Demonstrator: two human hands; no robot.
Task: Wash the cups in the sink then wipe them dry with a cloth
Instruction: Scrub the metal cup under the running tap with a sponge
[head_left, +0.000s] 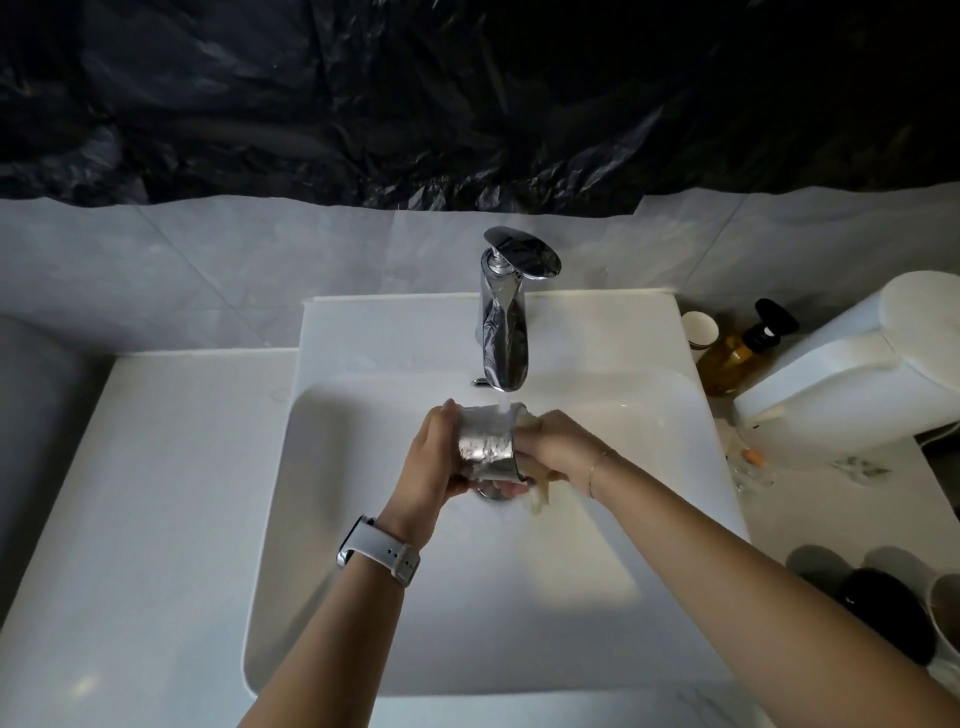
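Gripping steel cup (485, 447) under tap (501, 332), left hand (434, 457); right hand (553, 447) fingers hidden inside, grasp unclear.

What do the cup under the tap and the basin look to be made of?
Cup: likely stainless steel, shiny; it throws mottled bright reflections under the running water. Basin: probably glazed ceramic, smooth glossy white with soft highlights; could be resin.

Shiny hammered-metal cup (485, 447), glossy chrome tap (501, 332), smooth white ceramic sink (363, 519), crinkled black plastic sheet (415, 93).
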